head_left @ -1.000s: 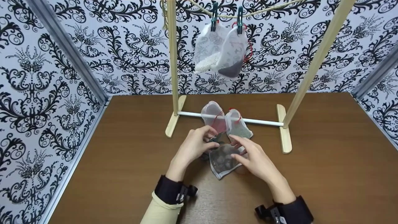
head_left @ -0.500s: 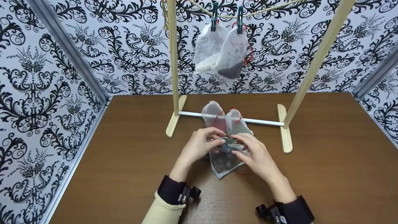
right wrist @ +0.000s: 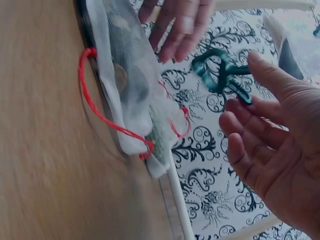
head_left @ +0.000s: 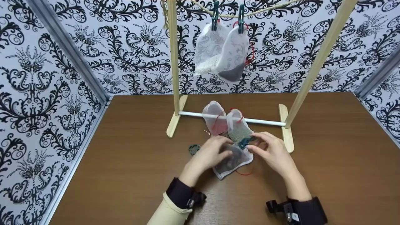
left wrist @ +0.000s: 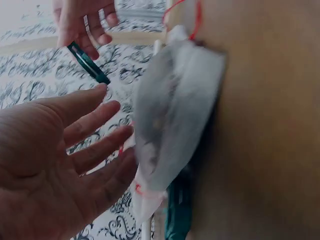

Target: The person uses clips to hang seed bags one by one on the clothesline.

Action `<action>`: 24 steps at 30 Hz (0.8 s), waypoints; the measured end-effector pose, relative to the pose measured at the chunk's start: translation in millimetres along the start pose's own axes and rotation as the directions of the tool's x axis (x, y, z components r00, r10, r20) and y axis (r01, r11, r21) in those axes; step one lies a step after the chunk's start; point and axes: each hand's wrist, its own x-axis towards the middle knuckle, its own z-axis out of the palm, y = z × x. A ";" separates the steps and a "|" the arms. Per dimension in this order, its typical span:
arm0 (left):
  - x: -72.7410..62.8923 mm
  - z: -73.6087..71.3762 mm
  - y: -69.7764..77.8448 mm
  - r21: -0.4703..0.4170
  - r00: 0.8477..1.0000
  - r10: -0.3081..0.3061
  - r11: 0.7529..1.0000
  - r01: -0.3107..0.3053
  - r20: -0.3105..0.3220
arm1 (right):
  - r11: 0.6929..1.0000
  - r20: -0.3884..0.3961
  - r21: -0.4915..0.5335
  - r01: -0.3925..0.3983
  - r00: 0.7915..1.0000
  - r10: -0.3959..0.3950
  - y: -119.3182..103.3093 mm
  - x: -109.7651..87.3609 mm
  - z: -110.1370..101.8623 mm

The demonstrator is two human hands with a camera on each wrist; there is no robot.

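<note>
My right hand [head_left: 275, 153] pinches a dark green plastic clip [head_left: 245, 142] by its handles between thumb and fingers; in the right wrist view the clip [right wrist: 215, 72] has rounded jaws. My left hand [head_left: 211, 153] holds nothing, its fingers loosely bent above a mesh bag [head_left: 232, 162] with dark lumpy contents. In the left wrist view this bag [left wrist: 175, 115] lies beside the left fingertips; I cannot tell whether they touch. Behind it lie a bag with reddish contents [head_left: 218, 126] and one with greenish contents [head_left: 239, 131], both with red cords.
Another green clip [head_left: 194, 149] lies on the brown table [head_left: 125, 175], left of the left hand. Behind stands a wooden rack with a white crossbar [head_left: 265, 122]. From its rope [head_left: 275, 7] hang two clipped bags, one with white grains [head_left: 207, 64], one with dark contents [head_left: 232, 72].
The green clip, first at the left hand, then between both hands, is now in the right hand, which has shifted right. The left hand has let go of it and moved slightly right.
</note>
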 end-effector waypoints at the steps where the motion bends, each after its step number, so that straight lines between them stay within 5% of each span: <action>1: -0.2 2.7 1.1 0.028 1.000 -0.002 1.000 0.002 0.027 | 1.000 0.005 -0.008 -0.020 1.000 0.020 0.0 -0.2 -1.8; 6: -3.3 11.4 5.0 0.144 0.996 -0.021 0.990 0.008 0.087 | 0.997 0.009 -0.039 -0.065 0.998 0.066 -1.7 -0.5 -6.1; 12: -3.5 12.4 4.8 0.132 0.997 -0.027 0.991 0.018 0.069 | 0.995 0.005 -0.034 -0.097 0.995 0.097 -3.1 -0.7 -6.8; 24: -2.0 4.8 2.6 0.065 0.981 -0.102 0.991 0.114 -0.163 | 0.996 -0.044 -0.010 -0.091 0.995 0.091 -2.4 1.0 -7.8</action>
